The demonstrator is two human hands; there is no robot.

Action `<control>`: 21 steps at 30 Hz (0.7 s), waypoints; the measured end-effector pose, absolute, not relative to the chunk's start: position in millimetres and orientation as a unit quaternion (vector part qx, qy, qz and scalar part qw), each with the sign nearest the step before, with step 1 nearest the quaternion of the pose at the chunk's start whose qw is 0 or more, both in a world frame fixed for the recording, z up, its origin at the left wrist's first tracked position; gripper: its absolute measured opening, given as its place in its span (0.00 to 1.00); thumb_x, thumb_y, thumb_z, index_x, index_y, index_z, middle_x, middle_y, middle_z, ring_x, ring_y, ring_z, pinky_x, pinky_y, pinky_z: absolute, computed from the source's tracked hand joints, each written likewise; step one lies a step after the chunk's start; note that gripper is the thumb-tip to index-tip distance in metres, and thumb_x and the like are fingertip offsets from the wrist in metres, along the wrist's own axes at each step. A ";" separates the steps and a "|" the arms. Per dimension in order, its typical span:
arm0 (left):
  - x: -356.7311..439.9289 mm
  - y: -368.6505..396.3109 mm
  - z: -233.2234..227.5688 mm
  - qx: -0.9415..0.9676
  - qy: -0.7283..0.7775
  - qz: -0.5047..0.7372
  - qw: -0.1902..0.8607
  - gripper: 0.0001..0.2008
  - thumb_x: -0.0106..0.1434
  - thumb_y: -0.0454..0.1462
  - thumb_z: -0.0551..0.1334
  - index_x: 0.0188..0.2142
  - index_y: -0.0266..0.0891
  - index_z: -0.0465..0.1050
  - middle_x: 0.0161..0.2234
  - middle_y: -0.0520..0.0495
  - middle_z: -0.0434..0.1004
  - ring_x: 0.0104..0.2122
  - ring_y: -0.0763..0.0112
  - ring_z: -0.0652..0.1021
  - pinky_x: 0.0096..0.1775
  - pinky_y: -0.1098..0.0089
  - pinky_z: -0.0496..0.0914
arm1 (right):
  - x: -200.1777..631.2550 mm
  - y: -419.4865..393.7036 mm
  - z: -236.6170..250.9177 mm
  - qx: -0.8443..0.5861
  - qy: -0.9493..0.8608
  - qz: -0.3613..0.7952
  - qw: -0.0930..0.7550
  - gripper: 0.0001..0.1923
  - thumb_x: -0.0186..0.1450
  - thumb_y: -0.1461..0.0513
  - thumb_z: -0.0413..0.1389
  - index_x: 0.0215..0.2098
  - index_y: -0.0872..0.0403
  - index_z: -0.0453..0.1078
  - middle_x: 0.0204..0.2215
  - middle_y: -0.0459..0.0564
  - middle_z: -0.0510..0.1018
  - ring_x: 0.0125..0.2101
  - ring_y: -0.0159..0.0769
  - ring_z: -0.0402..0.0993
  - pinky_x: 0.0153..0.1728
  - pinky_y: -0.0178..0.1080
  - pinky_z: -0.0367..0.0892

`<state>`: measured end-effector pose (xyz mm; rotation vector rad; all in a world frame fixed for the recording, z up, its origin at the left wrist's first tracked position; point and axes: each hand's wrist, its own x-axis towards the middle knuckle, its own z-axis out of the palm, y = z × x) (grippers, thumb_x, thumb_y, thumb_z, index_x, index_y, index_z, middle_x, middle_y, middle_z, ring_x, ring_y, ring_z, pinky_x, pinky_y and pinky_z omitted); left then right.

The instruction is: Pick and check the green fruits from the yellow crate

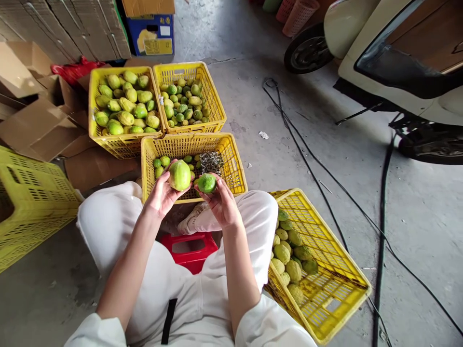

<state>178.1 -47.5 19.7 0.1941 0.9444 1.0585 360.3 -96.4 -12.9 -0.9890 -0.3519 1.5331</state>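
Observation:
My left hand (162, 193) is closed around a large pale green lemon (180, 175). In my right hand (223, 202) is a smaller, darker green lemon (207, 183), pinched between thumb and fingers. Both fruits are held side by side over the near part of a yellow crate (238, 166). Inside that crate lie several small green lemons (165, 161) and a clump of shiny silvery material (211, 162) whose kind I cannot make out. My hands hide part of the crate's contents.
Two yellow crates of lemons (126, 104) (183, 107) stand beyond. A tilted crate (325, 241) with more fruit is at right. A yellow crate (32, 202) and cardboard (39, 126) lie left. Black cables (307, 149) cross the floor near a scooter (383, 62). A red stool (193, 255) shows below me.

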 end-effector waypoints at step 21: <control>180.7 -43.3 12.8 0.120 0.452 0.483 0.740 0.20 0.75 0.44 0.73 0.62 0.40 0.83 0.51 0.37 0.94 0.58 0.50 0.92 0.54 0.63 0.89 | 358.0 -96.7 -4.9 -0.405 -0.149 0.675 0.598 0.30 0.58 0.46 0.83 0.53 0.45 0.81 0.45 0.47 0.91 0.46 0.48 0.93 0.46 0.45 0.89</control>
